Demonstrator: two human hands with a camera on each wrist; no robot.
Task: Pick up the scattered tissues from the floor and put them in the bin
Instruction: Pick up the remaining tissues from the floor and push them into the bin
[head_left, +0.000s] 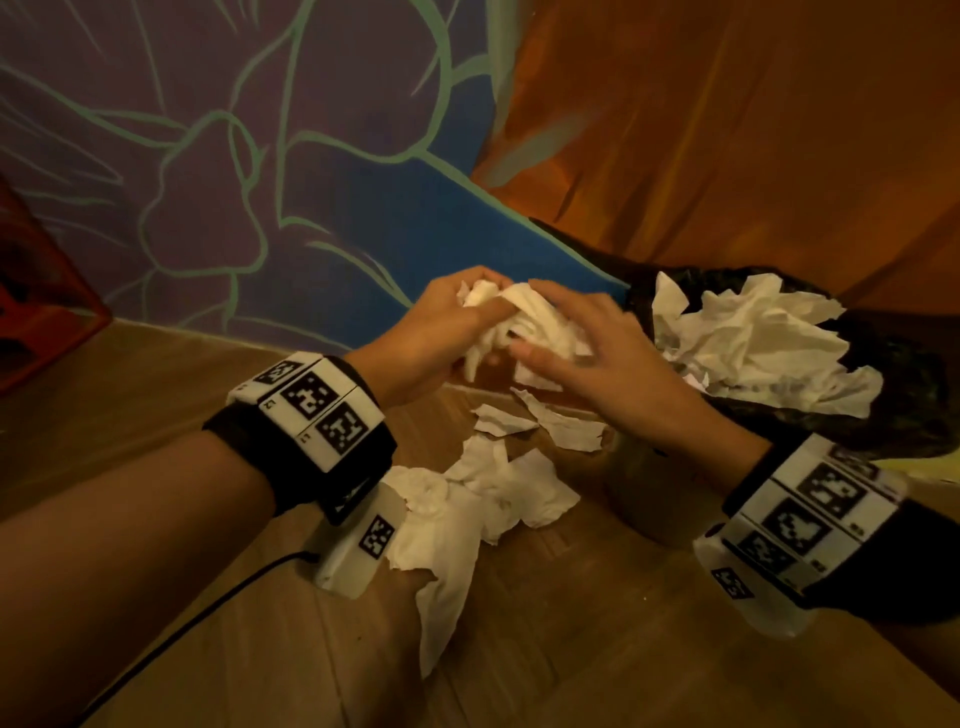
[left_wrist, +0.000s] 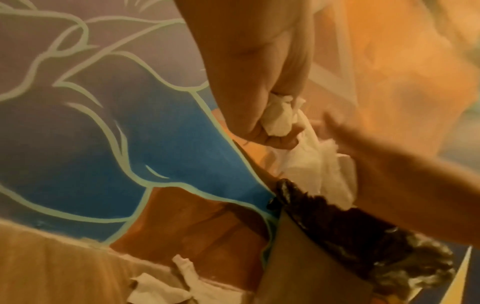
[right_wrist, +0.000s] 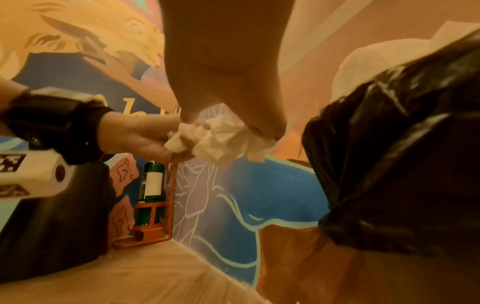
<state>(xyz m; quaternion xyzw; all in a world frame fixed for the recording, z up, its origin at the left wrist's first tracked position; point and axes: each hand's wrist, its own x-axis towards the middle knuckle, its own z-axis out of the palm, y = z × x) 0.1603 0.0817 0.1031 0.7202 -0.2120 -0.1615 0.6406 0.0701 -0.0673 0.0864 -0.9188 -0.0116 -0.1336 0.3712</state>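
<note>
Both hands hold one crumpled wad of white tissues (head_left: 524, 322) in the air, just left of the bin. My left hand (head_left: 457, 317) grips its left side with curled fingers; my right hand (head_left: 576, 332) wraps over its right side. The wad of tissues (left_wrist: 279, 121) shows at the left fingertips in the left wrist view, and the same tissues (right_wrist: 221, 142) sit between both hands in the right wrist view. The bin (head_left: 914, 395), lined with a black bag, holds several white tissues (head_left: 753, 343). More tissues (head_left: 493, 493) lie scattered on the wooden floor below my hands.
A painted wall (head_left: 234, 156) in purple, blue and orange rises right behind the bin. An orange rack (right_wrist: 153, 226) with a green bottle (right_wrist: 152, 185) stands on the floor by the wall at left. A black cable (head_left: 208, 608) trails from my left wrist.
</note>
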